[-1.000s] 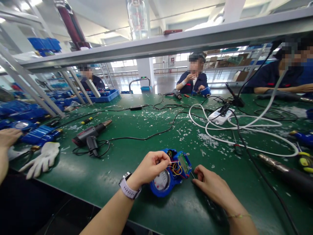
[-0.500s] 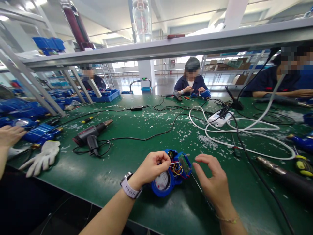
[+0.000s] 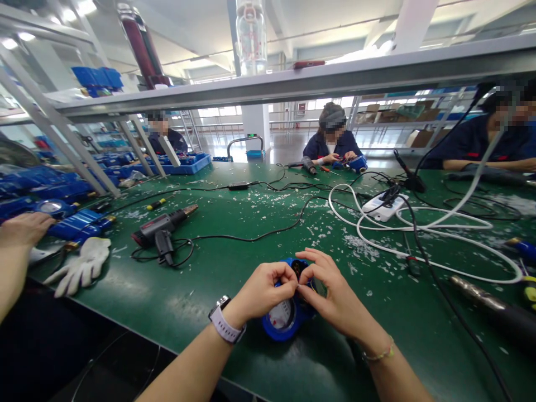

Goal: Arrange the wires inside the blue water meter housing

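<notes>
The left hand (image 3: pixel 263 291), a watch (image 3: pixel 226 325) on its wrist, is curled over the near left side of a blue meter (image 3: pixel 285 317) that lies on the green table (image 3: pixel 234 262), its thumb and forefinger pinched together over the open top of the housing; what they pinch is too small to tell. The meter sits close to the table's near edge, its round dial facing up between the two wrists. The right hand (image 3: pixel 330 293) meets the left one fingertip to fingertip above the meter, fingers bent and pinching at the same spot, covering most of the housing's right half.

Far left, another person's hand (image 3: pixel 23 229) rests by a white glove (image 3: pixel 81 267) and blue parts. Further along lies a heat gun (image 3: pixel 161 229) with its black cord. Right of the hands, a white cable (image 3: pixel 419 229) loops around a power strip (image 3: pixel 383 205), and a dark tool (image 3: pixel 494 310) lies at the right edge. White scraps litter the table.
</notes>
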Demonstrator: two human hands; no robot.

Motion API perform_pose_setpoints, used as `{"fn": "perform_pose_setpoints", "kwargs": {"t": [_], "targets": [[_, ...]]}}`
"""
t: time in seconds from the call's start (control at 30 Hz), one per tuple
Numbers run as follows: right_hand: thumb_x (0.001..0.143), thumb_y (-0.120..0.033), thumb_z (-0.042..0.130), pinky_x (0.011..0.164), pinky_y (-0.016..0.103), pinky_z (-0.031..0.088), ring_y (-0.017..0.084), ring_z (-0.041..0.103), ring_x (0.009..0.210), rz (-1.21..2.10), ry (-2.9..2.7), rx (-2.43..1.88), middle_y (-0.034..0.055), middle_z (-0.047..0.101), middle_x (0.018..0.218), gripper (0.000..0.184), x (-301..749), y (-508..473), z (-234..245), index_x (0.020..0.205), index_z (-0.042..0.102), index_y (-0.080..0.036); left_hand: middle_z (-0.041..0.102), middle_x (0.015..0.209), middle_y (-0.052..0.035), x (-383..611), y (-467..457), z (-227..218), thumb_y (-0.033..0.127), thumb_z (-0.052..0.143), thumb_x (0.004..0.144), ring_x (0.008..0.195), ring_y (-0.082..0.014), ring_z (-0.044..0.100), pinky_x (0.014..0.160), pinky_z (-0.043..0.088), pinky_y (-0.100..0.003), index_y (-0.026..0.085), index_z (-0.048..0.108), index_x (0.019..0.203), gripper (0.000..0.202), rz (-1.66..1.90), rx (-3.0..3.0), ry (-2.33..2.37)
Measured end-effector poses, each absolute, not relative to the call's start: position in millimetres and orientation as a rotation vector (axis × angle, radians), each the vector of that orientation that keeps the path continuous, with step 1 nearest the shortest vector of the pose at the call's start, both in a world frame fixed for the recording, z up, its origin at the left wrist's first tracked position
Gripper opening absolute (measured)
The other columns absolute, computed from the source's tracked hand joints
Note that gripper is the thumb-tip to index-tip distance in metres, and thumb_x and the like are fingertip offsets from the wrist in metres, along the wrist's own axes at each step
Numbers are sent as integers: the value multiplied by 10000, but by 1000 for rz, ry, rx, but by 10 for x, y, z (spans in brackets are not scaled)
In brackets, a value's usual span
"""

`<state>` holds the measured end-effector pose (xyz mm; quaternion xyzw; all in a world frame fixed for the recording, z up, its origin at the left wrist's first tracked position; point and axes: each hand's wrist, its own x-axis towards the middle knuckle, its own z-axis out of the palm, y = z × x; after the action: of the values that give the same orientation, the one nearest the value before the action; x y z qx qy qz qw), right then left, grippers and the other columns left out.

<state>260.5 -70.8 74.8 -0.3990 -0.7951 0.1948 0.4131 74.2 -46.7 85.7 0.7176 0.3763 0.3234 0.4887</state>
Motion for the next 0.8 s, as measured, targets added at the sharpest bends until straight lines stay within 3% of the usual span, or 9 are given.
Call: {"fn": "perform_pose_setpoints", "kwargs": {"t": [0.5,0.8], "targets": [[893,-217,515,1049,573,263,265,339,1304,599,-2012,-1031,59,554,1254,76,2598,-722,768,817,522,-224,582,652,21,742,-461,860,158,559,747,614,-97,487,611,374,-208,131,617,713,73,760,1771,909],[929,-238,472,1109,610,33,215,271,1359,603,-2048,-1070,4,500,1332,71,2596,-744,733,864,496,-251,565,624,30,752,-455,888,148,548,734,590,-87,470,595,364,-201,131,607,690,76,740,1795,918]]}}
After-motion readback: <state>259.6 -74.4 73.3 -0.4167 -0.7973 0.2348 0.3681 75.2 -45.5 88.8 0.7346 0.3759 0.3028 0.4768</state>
